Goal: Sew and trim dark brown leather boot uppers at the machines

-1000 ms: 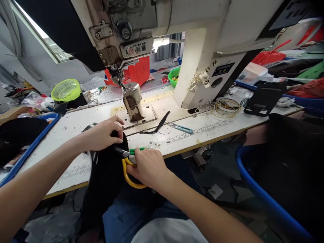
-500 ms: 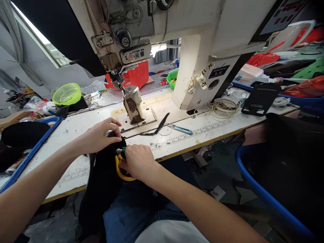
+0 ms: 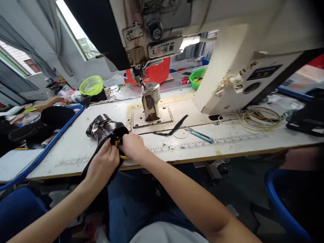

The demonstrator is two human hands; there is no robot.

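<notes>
A shiny black boot piece (image 3: 105,129) lies at the front edge of the white sewing table (image 3: 76,148), its lower part hanging toward my lap. My left hand (image 3: 103,164) grips the black material from below, fingers closed. My right hand (image 3: 132,146) is closed round yellow-handled scissors (image 3: 123,156), only a sliver of the handle showing, pressed against the boot piece next to my left hand. The blades are hidden.
A post-bed sewing machine (image 3: 151,98) stands just behind my hands. Blue thread snips (image 3: 199,134) and a black strip (image 3: 174,126) lie to its right, rubber bands (image 3: 258,116) farther right. A blue tray of black boots (image 3: 50,118) is at left, a blue bin (image 3: 286,206) at lower right.
My left hand slid from on top of the boot piece down to its near side, beside my right hand. The scissors moved deeper into the material. The head camera swung left.
</notes>
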